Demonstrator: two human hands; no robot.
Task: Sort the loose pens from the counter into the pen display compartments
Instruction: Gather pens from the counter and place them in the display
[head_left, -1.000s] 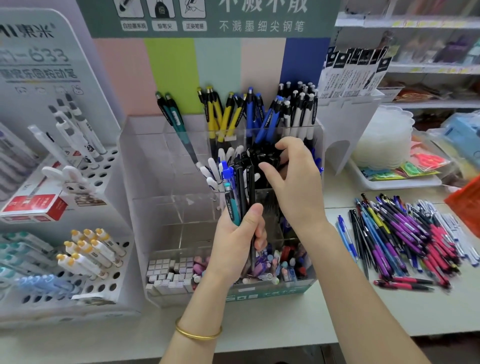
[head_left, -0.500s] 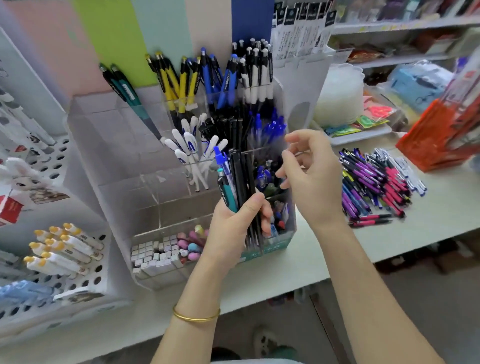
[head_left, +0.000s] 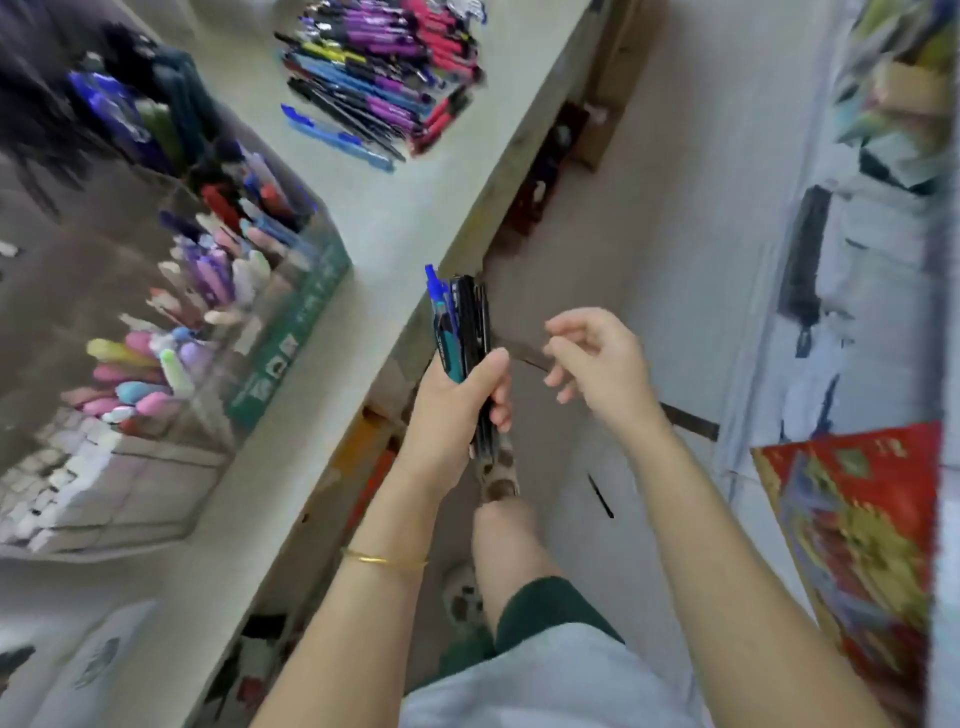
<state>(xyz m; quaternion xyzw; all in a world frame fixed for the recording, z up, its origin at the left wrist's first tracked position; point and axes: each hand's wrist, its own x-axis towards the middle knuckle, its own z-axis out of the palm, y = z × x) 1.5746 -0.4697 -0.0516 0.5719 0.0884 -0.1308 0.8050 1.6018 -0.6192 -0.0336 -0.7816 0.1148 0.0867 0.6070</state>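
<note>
Out beyond the counter (head_left: 395, 218) edge, above bare floor, the left hand (head_left: 452, 410) grips a bundle of pens (head_left: 462, 322) upright; the right hand (head_left: 597, 364) hangs beside it, fingers loosely curled, empty. A slackened fist could spill pens (a thin dark stick (head_left: 601, 496), perhaps one, lies below). The pen display (head_left: 280, 338) and the loose pile (head_left: 384, 67) sit blurred on the counter, well apart from both hands.

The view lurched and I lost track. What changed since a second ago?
Both hands pulled back from the display, out over the floor. The right hand is open and empty. Unchanged: the left hand grips the pen bundle; loose pens lie on the counter.
</note>
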